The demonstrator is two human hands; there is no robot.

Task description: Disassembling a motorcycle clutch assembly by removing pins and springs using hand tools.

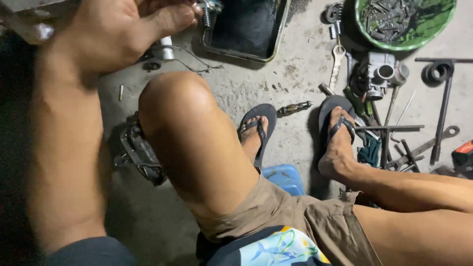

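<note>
My left hand [123,27] is at the top left, at the end of my forearm that runs up the left side of the view. Its thumb points right and the fingers curl over above it. Thumb and fingers pinch a small metal part with a spring [210,9], held above the near corner of a black metal-rimmed tray [246,29]. Just under the hand, a small white cylinder with thin wires [165,49] lies on the concrete floor. My right hand is out of view. My knees and my feet in dark sandals fill the middle.
A green bowl of bolts [419,29] sits at the top right. Below it are a grey carburettor [379,74], a wrench [337,61], a long T-handle tool [443,98] and several loose tools. A dark engine part [140,152] lies by my left knee, next to a blue stool [286,177].
</note>
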